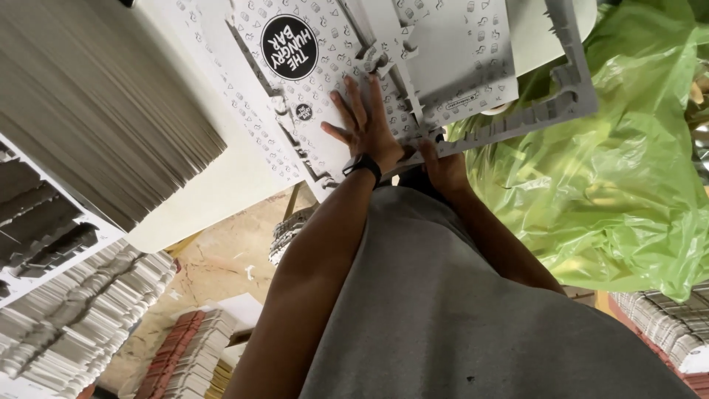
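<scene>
Two hands work one die-cut sheet (384, 66) of white printed card, which lies flat on a pale table (221, 185). The left hand (365, 125), a black band (362, 164) at its wrist, lies flat on the sheet with fingers spread, pressing and not clasping. The right hand (443, 166), just beside it at the sheet's near edge, is closed on that edge; its fingertips are hidden under the card, so how tightly it grips cannot be told. One round black label (289, 46) sits on the sheet, beyond the left hand and to its left. One grey waste frame (569, 89) runs along the sheet's border beyond the right hand. One green plastic bag (605, 170) lies to the right of both hands, cut off by the picture's edge. One tall stack of flat sheets (96, 96) stands well to the left; its top is out of view. Several lower stacks (81, 318), white and red, lie on the floor below, their number hard to make out. A grey shirt (458, 310) hides the table's near side.
</scene>
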